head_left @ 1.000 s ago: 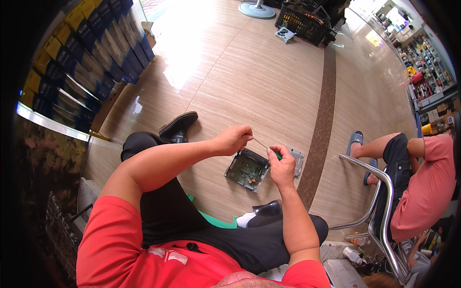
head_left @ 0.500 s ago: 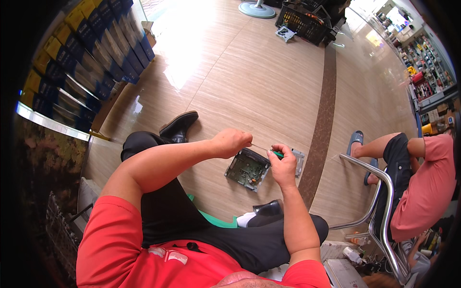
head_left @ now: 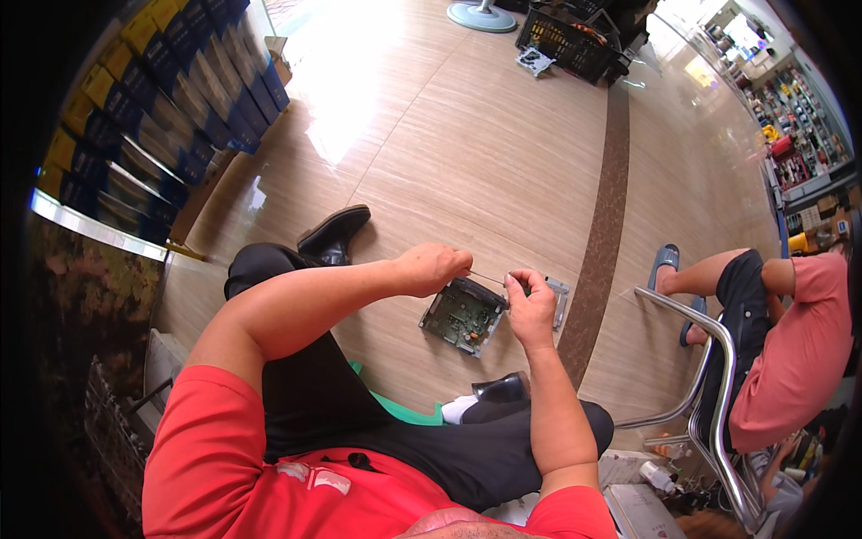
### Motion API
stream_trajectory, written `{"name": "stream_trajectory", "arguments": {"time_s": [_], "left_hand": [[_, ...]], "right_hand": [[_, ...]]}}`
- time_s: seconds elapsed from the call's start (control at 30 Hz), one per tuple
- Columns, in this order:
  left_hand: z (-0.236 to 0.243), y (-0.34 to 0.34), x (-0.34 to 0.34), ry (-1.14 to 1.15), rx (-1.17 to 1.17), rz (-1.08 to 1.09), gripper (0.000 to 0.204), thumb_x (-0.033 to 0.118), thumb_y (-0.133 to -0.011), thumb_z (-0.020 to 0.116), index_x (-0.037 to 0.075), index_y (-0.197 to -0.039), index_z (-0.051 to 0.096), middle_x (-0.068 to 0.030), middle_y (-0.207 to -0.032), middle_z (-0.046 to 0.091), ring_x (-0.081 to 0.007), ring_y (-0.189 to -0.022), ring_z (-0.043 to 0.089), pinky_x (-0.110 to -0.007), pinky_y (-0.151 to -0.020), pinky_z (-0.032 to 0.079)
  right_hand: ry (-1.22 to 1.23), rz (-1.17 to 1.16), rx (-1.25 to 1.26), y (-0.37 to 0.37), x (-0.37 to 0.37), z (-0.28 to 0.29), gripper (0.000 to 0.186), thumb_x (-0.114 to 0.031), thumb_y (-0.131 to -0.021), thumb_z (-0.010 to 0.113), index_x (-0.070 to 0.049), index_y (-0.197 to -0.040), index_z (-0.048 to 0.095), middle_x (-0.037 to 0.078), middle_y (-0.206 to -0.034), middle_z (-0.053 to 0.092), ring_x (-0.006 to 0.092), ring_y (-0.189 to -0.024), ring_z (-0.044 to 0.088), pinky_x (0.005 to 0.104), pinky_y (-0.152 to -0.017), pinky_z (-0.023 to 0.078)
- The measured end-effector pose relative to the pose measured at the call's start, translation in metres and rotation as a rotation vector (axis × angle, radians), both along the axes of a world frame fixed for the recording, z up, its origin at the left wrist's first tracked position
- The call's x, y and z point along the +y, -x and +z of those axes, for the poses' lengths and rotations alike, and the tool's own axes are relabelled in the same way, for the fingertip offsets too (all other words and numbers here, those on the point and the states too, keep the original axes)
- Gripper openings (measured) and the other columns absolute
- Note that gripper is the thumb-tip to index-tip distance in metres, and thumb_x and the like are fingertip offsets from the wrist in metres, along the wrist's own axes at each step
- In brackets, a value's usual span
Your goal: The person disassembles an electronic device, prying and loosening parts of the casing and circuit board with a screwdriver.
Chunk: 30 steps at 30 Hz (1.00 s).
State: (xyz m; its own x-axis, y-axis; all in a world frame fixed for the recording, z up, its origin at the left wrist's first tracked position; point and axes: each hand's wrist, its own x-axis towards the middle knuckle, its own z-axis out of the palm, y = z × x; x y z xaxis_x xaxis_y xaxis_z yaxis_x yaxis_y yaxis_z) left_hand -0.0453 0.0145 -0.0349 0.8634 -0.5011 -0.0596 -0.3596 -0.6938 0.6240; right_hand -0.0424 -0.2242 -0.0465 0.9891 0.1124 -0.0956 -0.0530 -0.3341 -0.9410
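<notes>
My left hand (head_left: 435, 269) is closed in a pinch around one end of a thin dark rod (head_left: 488, 278). At the other end, my right hand (head_left: 531, 308) pinches the rod between thumb and fingers. The rod spans the gap between both hands, above the far edge of an opened metal case (head_left: 440, 331) on the floor. Inside the case a green circuit board (head_left: 460, 311) with small parts lies exposed. A flat silvery metal piece (head_left: 560, 305) lies beside my right hand, partly hidden by it. Whatever lies within my fingers is covered.
My shoes (head_left: 337, 235) flank the case; green material (head_left: 409, 414) lies under my legs. Boxed goods (head_left: 171, 99) stand at left. At right, a person (head_left: 790, 350) sits by a metal-framed chair (head_left: 729, 359). A black crate (head_left: 566, 45) stands at the far side.
The green part that showed in my right hand is out of sight now, and the right fingers have shifted slightly. My left hand and the case stay in place.
</notes>
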Motion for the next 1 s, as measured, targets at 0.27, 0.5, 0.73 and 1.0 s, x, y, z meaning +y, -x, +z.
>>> {"name": "stream_trajectory", "arguments": {"time_s": [0.27, 0.5, 0.73, 1.0], "left_hand": [[-0.0101, 0.0004, 0.002, -0.052, 0.015, -0.029, 0.019, 0.023, -0.098, 0.055, 0.005, -0.099, 0.059, -0.0172, -0.096, 0.068, -0.0393, -0.09, 0.065, -0.048, -0.076, 0.051], [-0.0046, 0.0005, 0.0008, -0.107, 0.038, -0.052, 0.019, 0.024, -0.098, 0.054, 0.006, -0.101, 0.059, -0.017, -0.094, 0.068, -0.0393, -0.088, 0.065, -0.049, -0.074, 0.05], [-0.0057, 0.001, 0.001, -0.094, 0.028, -0.074, 0.018, 0.023, -0.097, 0.058, 0.005, -0.098, 0.059, -0.0175, -0.09, 0.068, -0.0396, -0.086, 0.066, -0.049, -0.073, 0.05], [-0.0094, 0.0026, 0.0018, -0.174, 0.047, -0.15, 0.023, 0.027, -0.096, 0.059, 0.004, -0.096, 0.059, -0.0185, -0.087, 0.067, -0.0403, -0.085, 0.066, -0.05, -0.072, 0.05]], "right_hand": [[0.035, 0.09, -0.091, 0.0038, 0.0001, 0.0088, 0.021, -0.011, -0.087, 0.073, 0.001, -0.103, 0.067, 0.007, -0.089, 0.069, 0.0133, -0.083, 0.063, 0.0288, -0.077, 0.052], [0.094, 0.08, -0.05, 0.0042, 0.0018, 0.0095, 0.021, -0.013, -0.089, 0.073, 0.001, -0.104, 0.066, 0.003, -0.086, 0.067, 0.008, -0.079, 0.059, 0.0252, -0.073, 0.05], [0.104, 0.108, -0.113, 0.0043, 0.0017, 0.0058, 0.022, -0.011, -0.088, 0.072, 0.001, -0.106, 0.066, 0.004, -0.087, 0.068, 0.0102, -0.08, 0.061, 0.027, -0.074, 0.051], [0.106, 0.162, -0.112, 0.0059, 0.0032, 0.0084, 0.024, -0.011, -0.084, 0.074, 0.001, -0.103, 0.067, 0.013, -0.088, 0.071, 0.0223, -0.081, 0.069, 0.0341, -0.075, 0.054]]}}
